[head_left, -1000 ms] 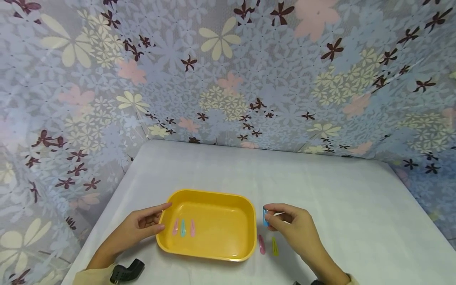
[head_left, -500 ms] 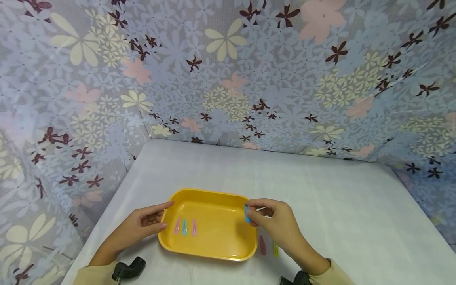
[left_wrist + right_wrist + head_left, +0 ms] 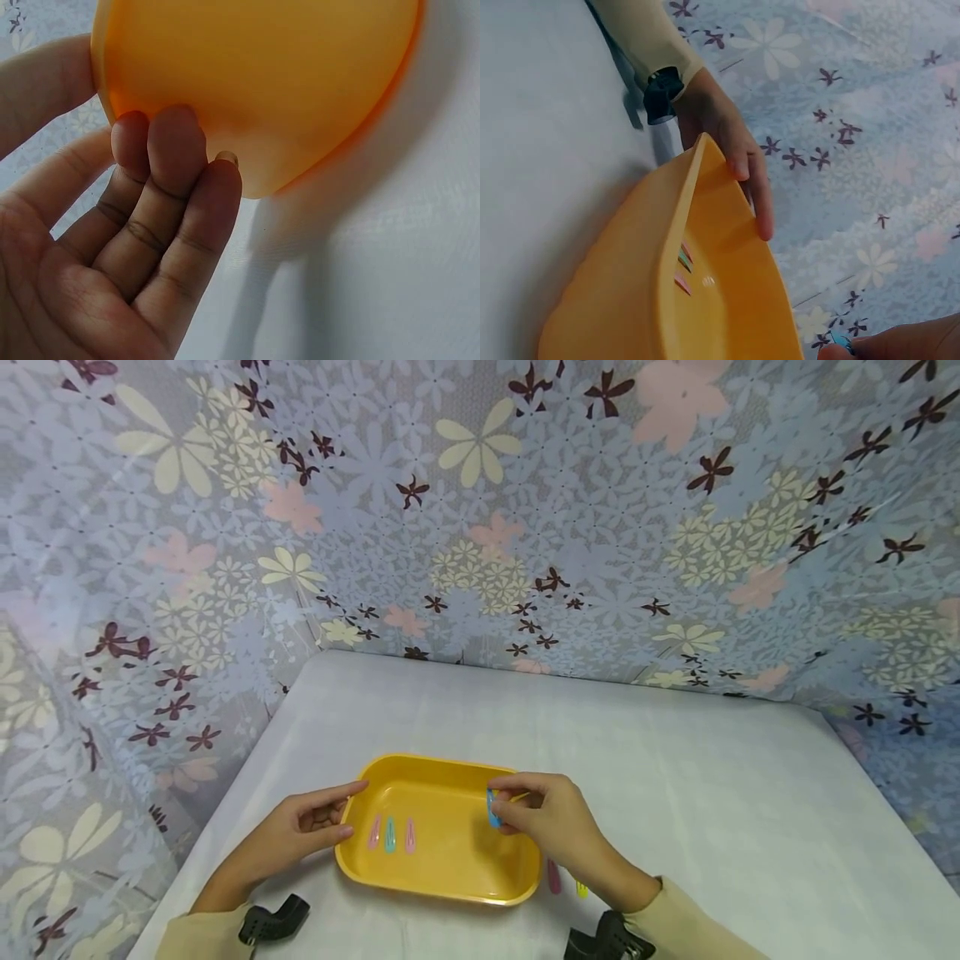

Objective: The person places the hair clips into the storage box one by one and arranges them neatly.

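My right hand [image 3: 551, 818] pinches a small blue hair clip [image 3: 493, 808] between thumb and fingers, over the right part of a yellow tray [image 3: 442, 893]. In the right wrist view, only a bit of the blue clip [image 3: 841, 342] shows at the fingertips. My left hand [image 3: 307, 827] holds the tray's left side, fingers curled against the outer wall [image 3: 262, 82] in the left wrist view. Inside, at the left, a pink clip [image 3: 374, 832], a teal clip [image 3: 390, 835] and another pink clip [image 3: 410, 836] lie in a row.
Just right of the tray, a dark pink clip [image 3: 553, 877] and a yellow-green clip [image 3: 582, 889] lie on the white cloth [image 3: 720, 793], partly covered by my right hand. A flowered curtain [image 3: 480, 527] hangs behind the table.
My right hand has carried the blue hair clip leftward from beside the tray to over its inside. The left hand stays on the tray's left side.
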`<action>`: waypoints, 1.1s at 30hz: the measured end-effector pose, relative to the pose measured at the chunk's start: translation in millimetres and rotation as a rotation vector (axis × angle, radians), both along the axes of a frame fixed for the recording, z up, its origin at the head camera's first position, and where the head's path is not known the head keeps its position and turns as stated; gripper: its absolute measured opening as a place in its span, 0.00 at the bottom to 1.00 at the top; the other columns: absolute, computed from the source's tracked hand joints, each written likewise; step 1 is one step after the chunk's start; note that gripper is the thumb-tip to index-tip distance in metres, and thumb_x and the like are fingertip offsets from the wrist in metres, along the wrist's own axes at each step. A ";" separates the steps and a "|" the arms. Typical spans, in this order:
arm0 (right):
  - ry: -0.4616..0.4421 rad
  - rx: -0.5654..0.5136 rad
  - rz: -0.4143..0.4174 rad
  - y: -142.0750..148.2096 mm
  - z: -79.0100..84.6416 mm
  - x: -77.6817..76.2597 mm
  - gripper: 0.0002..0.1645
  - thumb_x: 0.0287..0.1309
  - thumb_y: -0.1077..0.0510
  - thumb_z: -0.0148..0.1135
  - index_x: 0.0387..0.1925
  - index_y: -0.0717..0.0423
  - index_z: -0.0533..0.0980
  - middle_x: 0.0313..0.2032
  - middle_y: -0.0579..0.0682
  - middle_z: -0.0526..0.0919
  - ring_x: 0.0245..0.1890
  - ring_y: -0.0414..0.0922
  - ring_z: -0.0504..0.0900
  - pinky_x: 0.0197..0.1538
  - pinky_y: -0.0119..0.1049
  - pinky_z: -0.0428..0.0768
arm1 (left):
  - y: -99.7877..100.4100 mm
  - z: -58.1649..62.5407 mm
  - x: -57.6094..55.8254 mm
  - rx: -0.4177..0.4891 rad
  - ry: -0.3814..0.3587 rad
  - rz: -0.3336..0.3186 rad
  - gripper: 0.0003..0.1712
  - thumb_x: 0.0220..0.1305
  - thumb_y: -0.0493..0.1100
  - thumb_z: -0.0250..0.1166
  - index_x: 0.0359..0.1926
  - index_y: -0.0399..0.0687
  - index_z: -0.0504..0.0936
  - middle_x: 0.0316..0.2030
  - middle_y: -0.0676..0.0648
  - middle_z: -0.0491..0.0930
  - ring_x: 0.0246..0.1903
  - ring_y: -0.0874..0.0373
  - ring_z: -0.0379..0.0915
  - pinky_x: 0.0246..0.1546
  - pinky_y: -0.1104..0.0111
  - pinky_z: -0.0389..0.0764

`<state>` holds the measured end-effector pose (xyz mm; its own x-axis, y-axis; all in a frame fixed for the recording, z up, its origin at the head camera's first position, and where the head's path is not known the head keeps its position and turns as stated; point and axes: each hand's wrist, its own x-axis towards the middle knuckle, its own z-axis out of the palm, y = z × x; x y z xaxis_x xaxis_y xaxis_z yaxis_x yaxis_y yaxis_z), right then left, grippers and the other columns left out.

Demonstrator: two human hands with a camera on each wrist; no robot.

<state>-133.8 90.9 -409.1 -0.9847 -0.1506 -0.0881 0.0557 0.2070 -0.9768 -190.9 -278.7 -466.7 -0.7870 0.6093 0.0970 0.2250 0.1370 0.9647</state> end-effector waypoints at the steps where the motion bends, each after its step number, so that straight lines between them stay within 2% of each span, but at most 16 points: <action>1: -0.004 0.000 0.002 -1.2 -1.0 -1.7 0.17 0.62 0.63 0.71 0.52 0.65 0.84 0.41 0.55 0.85 0.38 0.50 0.87 0.41 0.39 0.86 | -0.2 0.0 0.1 -0.003 -0.001 0.001 0.30 0.70 0.30 0.64 0.71 0.34 0.70 0.37 0.41 0.72 0.32 0.62 0.70 0.29 0.69 0.74; 10: -0.060 -0.047 0.013 -14.8 -5.0 -13.8 0.16 0.64 0.64 0.69 0.51 0.69 0.84 0.45 0.58 0.87 0.39 0.50 0.88 0.42 0.39 0.86 | 0.2 1.4 -0.5 -0.022 -0.023 0.015 0.30 0.70 0.32 0.65 0.71 0.34 0.71 0.37 0.40 0.72 0.33 0.62 0.70 0.29 0.70 0.74; 21: -0.047 -0.019 0.050 -34.8 -11.8 -21.6 0.16 0.62 0.64 0.71 0.49 0.69 0.84 0.45 0.56 0.87 0.33 0.48 0.89 0.40 0.39 0.86 | -0.4 1.0 -0.1 -0.019 -0.025 0.013 0.31 0.69 0.31 0.65 0.71 0.34 0.71 0.37 0.40 0.71 0.33 0.62 0.69 0.28 0.70 0.73; 33: -0.049 0.071 0.087 -49.9 -20.3 -23.5 0.12 0.59 0.63 0.72 0.44 0.65 0.87 0.34 0.49 0.87 0.28 0.47 0.88 0.37 0.40 0.86 | -1.6 0.7 0.3 -0.011 -0.020 0.007 0.31 0.70 0.32 0.65 0.71 0.35 0.71 0.37 0.40 0.71 0.32 0.61 0.69 0.29 0.69 0.73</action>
<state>-157.3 41.1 -429.3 -0.9625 -0.2268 -0.1489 0.0816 0.2816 -0.9560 -190.6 -280.2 -466.0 -0.7928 0.6049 0.0743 0.2046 0.1493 0.9674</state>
